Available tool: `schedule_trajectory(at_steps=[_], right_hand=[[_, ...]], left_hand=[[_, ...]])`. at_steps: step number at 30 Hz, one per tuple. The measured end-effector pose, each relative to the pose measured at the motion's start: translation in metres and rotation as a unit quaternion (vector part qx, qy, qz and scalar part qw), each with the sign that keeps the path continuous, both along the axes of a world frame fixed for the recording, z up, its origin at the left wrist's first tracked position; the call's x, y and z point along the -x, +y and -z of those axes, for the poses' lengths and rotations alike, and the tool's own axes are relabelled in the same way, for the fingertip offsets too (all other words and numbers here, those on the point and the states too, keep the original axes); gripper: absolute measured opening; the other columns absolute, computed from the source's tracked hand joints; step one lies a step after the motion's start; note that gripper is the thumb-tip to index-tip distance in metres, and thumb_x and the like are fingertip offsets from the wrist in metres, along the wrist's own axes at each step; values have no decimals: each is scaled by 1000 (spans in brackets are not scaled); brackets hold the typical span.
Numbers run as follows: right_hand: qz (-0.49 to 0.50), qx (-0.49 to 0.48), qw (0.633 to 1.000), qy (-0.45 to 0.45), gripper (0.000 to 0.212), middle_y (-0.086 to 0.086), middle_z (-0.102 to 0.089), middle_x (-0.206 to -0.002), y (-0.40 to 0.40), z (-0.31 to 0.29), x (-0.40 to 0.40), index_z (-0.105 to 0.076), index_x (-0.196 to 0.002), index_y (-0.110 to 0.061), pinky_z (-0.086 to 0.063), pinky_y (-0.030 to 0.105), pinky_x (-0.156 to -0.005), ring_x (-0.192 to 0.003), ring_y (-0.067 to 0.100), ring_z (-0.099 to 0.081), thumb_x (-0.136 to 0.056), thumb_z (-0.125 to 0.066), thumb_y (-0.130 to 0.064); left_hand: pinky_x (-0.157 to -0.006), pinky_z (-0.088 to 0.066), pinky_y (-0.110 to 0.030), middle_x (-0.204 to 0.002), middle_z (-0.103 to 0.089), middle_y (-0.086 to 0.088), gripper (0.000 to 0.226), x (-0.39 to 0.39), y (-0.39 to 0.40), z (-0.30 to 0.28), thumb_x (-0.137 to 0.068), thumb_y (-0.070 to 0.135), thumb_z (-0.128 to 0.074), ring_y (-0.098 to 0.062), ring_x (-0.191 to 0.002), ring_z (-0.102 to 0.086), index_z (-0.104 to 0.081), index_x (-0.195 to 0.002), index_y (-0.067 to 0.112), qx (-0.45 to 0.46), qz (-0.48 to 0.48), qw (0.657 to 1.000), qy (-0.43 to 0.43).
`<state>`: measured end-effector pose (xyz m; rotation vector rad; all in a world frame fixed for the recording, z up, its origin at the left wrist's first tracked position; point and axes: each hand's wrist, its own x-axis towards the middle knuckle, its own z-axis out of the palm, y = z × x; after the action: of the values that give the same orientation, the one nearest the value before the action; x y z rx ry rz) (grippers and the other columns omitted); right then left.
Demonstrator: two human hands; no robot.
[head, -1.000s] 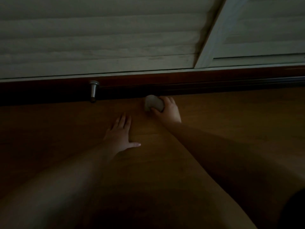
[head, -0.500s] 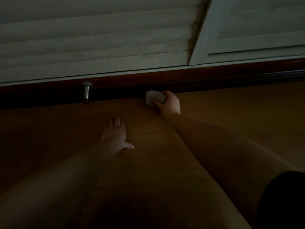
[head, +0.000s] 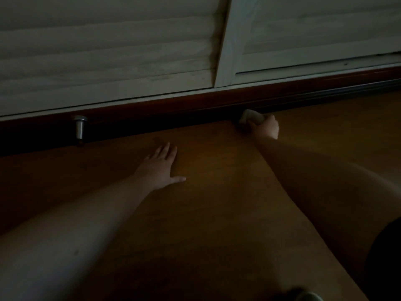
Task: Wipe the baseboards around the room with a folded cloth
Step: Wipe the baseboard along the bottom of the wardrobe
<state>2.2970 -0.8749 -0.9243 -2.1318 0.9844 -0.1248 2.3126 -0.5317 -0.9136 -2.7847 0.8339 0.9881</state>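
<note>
In dim light a dark reddish-brown baseboard [head: 173, 105] runs across the view below white louvred doors. My right hand [head: 266, 128] grips a small pale folded cloth [head: 251, 117] and holds it against the foot of the baseboard, right of centre. My left hand [head: 159, 168] lies flat on the wooden floor with its fingers straight and its thumb out, well short of the baseboard. Both forearms reach in from the bottom of the view.
A metal door stopper [head: 79, 128] stands at the baseboard on the left. White louvred doors [head: 108, 57] fill the top, with a vertical frame post [head: 227, 44] between them. The wooden floor [head: 206, 203] spreads below. A dark track [head: 347, 88] follows the baseboard to the right.
My right hand has slid the cloth rightwards along the baseboard, further from the door stopper. My left hand stays flat on the floor. The view has shifted slightly.
</note>
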Motion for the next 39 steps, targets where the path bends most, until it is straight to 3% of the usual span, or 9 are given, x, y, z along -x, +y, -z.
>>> schedule_trajectory(at_steps=[4, 7, 9, 16, 22, 26, 31, 36, 39], right_hand=[[60, -32, 998, -18, 60, 9, -55, -130, -33, -8, 20, -48, -134, -11, -51, 34, -91, -116, 24, -57, -85, -73, -35], [156, -31, 986, -54, 57, 10, -55, -131, -48, -16, 29, -47, -136, -10, -50, 35, -94, -119, 26, -57, -89, -68, -34], [165, -12, 983, -79, 50, 9, -58, -131, -56, -22, 33, -49, -136, -13, -50, 36, -96, -119, 26, -58, -92, -64, -31], [85, 10, 992, -95, 52, 6, -58, -136, -47, -49, 12, -50, -143, -20, -47, 35, -104, -124, 21, -55, -94, -61, -34], [87, 14, 993, -84, 56, 10, -56, -138, 2, -50, -9, -43, -149, -21, -39, 22, -89, -125, 27, -54, -96, -59, -33], [55, 1, 993, -101, 60, 8, -53, -144, 49, -41, -12, -40, -149, -20, -37, 22, -100, -130, 25, -51, -94, -63, -29], [-71, -88, 987, -113, 61, 6, -55, -140, 105, -33, -6, -43, -147, -24, -45, 21, -97, -127, 19, -54, -91, -68, -28], [-203, -62, 968, -134, 60, 3, -61, -134, 109, -38, 1, -51, -142, -24, -50, 25, -98, -121, 13, -57, -87, -72, -36], [-214, -41, 966, -140, 59, -1, -63, -131, 95, -33, 11, -52, -140, -27, -52, 25, -96, -117, 8, -58, -85, -73, -39]], left_hand=[[-121, -11, -52, -159, 31, -2, 119, 11, -25, 6, -78, 77, -55, -24, -149, 18, 18, -154, 22, -10, 30, 999, 1], [-121, -11, -54, -159, 30, -8, 128, 14, -31, 8, -73, 77, -60, -30, -149, 19, 19, -153, 16, -45, 67, 997, -18], [-121, -12, -54, -159, 29, -9, 129, 14, -33, 8, -73, 77, -60, -31, -149, 19, 18, -154, 15, -52, 72, 996, -21], [-120, -17, -51, -160, 26, -8, 127, 16, -33, 8, -73, 75, -62, -30, -150, 15, 16, -154, 17, -36, 57, 997, -29], [-118, -21, -48, -162, 23, -6, 122, 11, -34, 12, -75, 73, -61, -29, -150, 12, 14, -155, 18, -30, 60, 997, -29], [-118, -19, -49, -160, 28, -2, 130, 7, -21, 15, -68, 78, -63, -26, -150, 15, 19, -153, 24, -19, 76, 997, -23], [-119, -15, -48, -162, 24, -3, 133, 12, -20, 14, -64, 88, -56, -26, -150, 13, 17, -154, 22, -13, 81, 996, -35], [-118, -18, -48, -161, 27, 0, 133, 11, -16, 20, -63, 89, -55, -23, -150, 14, 18, -154, 26, -8, 70, 997, -42], [-118, -17, -49, -161, 26, -1, 133, 11, -18, 19, -63, 88, -56, -24, -150, 12, 17, -154, 26, -11, 73, 996, -41]])
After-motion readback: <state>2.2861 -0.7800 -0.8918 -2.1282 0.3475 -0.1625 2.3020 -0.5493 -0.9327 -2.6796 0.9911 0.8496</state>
